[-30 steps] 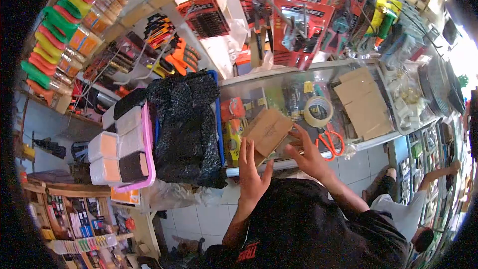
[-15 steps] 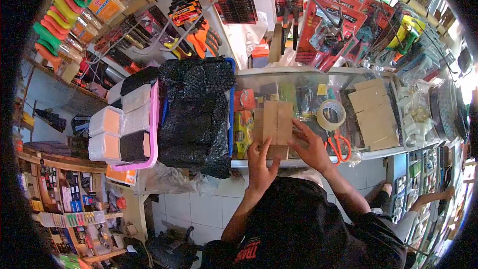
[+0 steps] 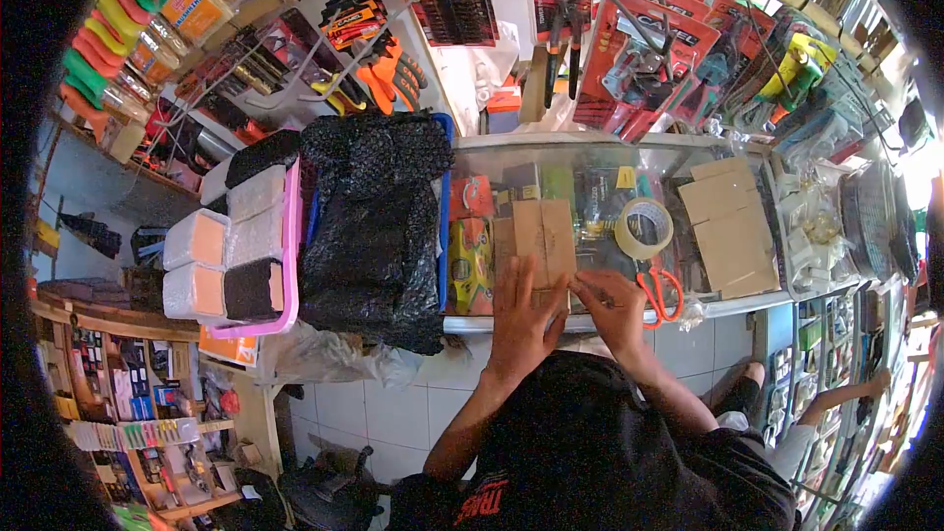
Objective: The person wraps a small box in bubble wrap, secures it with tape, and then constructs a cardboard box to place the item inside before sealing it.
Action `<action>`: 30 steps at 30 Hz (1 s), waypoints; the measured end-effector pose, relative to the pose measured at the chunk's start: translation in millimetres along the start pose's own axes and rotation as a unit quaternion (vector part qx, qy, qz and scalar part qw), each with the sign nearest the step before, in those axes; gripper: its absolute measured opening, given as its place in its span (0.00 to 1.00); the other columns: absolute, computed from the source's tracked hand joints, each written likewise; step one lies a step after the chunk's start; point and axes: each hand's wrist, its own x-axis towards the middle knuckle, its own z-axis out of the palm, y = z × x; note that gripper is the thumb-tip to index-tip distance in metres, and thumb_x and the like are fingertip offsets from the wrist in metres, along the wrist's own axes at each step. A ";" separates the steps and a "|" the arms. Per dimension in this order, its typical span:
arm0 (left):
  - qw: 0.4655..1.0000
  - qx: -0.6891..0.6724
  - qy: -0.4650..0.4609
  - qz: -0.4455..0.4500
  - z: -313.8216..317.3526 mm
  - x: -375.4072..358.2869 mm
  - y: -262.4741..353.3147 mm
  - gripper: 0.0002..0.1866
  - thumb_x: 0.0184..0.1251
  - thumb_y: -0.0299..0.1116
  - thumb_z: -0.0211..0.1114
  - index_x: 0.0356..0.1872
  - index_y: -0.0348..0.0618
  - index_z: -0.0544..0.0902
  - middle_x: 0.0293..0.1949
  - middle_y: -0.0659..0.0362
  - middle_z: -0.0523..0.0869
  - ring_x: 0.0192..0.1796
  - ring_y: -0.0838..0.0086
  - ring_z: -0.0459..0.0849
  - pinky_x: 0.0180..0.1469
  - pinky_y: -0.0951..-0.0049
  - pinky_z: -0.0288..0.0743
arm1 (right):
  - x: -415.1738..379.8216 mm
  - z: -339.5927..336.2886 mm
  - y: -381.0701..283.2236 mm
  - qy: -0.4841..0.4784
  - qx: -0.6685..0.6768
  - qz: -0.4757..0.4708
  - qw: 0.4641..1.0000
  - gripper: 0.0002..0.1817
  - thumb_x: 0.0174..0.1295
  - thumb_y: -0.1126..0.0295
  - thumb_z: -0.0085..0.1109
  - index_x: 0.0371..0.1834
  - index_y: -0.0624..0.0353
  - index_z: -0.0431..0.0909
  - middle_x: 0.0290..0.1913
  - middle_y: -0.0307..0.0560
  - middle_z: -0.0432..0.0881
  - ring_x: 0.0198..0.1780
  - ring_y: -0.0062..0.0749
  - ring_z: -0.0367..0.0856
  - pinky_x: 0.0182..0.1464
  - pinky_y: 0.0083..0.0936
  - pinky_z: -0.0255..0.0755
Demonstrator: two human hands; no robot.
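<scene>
A brown piece of folded cardboard (image 3: 544,236) lies on the glass counter in front of me. My left hand (image 3: 526,323) rests on its near part, fingers stretched out flat. At the cardboard's near right corner is my right hand (image 3: 612,310), its thumb and fingertips pinched together at the edge. Just behind and to the right of that hand sits a roll of clear tape (image 3: 625,236). Orange-handled scissors (image 3: 674,297) lie by the counter's front edge, partly under the tape roll.
More flat cardboard pieces (image 3: 730,236) lie on the counter's right side. On the left stand a pink basket (image 3: 292,265) of wrapped packages and a blue crate (image 3: 444,206) under black bubble wrap (image 3: 374,226). Carded tools (image 3: 447,5) hang above. Another person's arm (image 3: 841,395) shows at right.
My left hand has moved flatter onto the cardboard. The right hand's spread fingers have drawn together and come down to its near right corner. The view has shifted slightly.
</scene>
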 end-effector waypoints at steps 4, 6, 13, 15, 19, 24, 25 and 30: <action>1.000 -0.007 0.000 -0.008 4.7 1.0 -0.9 0.38 0.69 0.36 0.71 0.80 0.60 0.69 0.82 0.41 0.57 0.82 0.35 0.53 0.78 0.36 0.53 | -2.5 1.3 -1.1 0.011 0.025 0.037 0.999 0.08 0.62 0.75 0.74 0.44 0.60 0.91 0.42 0.51 0.92 0.44 0.40 0.91 0.47 0.30 0.82; 1.000 0.010 -0.012 -0.021 5.1 0.1 1.4 0.38 0.69 0.36 0.72 0.80 0.61 0.69 0.82 0.41 0.57 0.83 0.35 0.53 0.78 0.35 0.52 | -5.0 2.2 0.0 -0.003 0.054 0.094 0.994 0.07 0.64 0.76 0.72 0.44 0.61 0.90 0.42 0.50 0.92 0.43 0.36 0.91 0.47 0.30 0.82; 1.000 0.013 0.008 -0.024 8.5 -1.3 5.1 0.39 0.67 0.35 0.72 0.80 0.60 0.68 0.82 0.43 0.57 0.83 0.35 0.52 0.78 0.33 0.50 | -8.7 7.2 18.4 -0.017 0.114 0.138 0.984 0.05 0.72 0.75 0.65 0.44 0.67 0.83 0.40 0.43 0.89 0.41 0.24 0.85 0.47 0.26 0.80; 1.000 0.016 0.009 -0.022 9.1 -1.7 4.0 0.40 0.66 0.35 0.73 0.80 0.60 0.68 0.83 0.43 0.56 0.83 0.35 0.51 0.78 0.34 0.50 | -5.4 8.8 24.6 -0.022 0.158 0.158 0.975 0.06 0.74 0.74 0.62 0.45 0.66 0.81 0.39 0.41 0.86 0.41 0.23 0.83 0.47 0.25 0.78; 0.999 0.015 -0.001 -0.029 5.9 -1.0 5.0 0.41 0.64 0.34 0.74 0.80 0.60 0.68 0.83 0.43 0.56 0.83 0.36 0.51 0.78 0.34 0.50 | -6.8 13.7 40.5 -0.027 0.196 0.144 0.970 0.06 0.80 0.70 0.56 0.48 0.61 0.75 0.42 0.38 0.85 0.40 0.20 0.80 0.46 0.22 0.76; 0.999 0.011 -0.003 -0.035 4.2 -0.3 6.8 0.42 0.63 0.34 0.74 0.80 0.60 0.69 0.83 0.43 0.56 0.83 0.36 0.51 0.78 0.35 0.51 | -6.5 15.6 42.7 0.021 0.297 0.178 0.938 0.08 0.82 0.66 0.55 0.48 0.59 0.74 0.43 0.41 0.86 0.39 0.21 0.81 0.46 0.22 0.77; 0.999 0.010 -0.001 -0.035 4.3 -0.3 6.9 0.42 0.63 0.34 0.74 0.80 0.59 0.69 0.83 0.43 0.56 0.83 0.35 0.51 0.78 0.35 0.51 | -5.8 13.3 39.0 0.033 0.333 0.195 0.922 0.08 0.82 0.65 0.55 0.48 0.59 0.74 0.43 0.41 0.86 0.39 0.21 0.81 0.46 0.22 0.77; 1.000 0.001 0.012 -0.019 7.3 -0.9 3.4 0.40 0.63 0.34 0.74 0.78 0.57 0.71 0.82 0.43 0.56 0.82 0.34 0.52 0.78 0.35 0.52 | -12.0 -16.8 24.2 0.045 0.243 0.196 0.949 0.06 0.80 0.68 0.56 0.46 0.58 0.76 0.36 0.36 0.83 0.35 0.17 0.78 0.41 0.18 0.74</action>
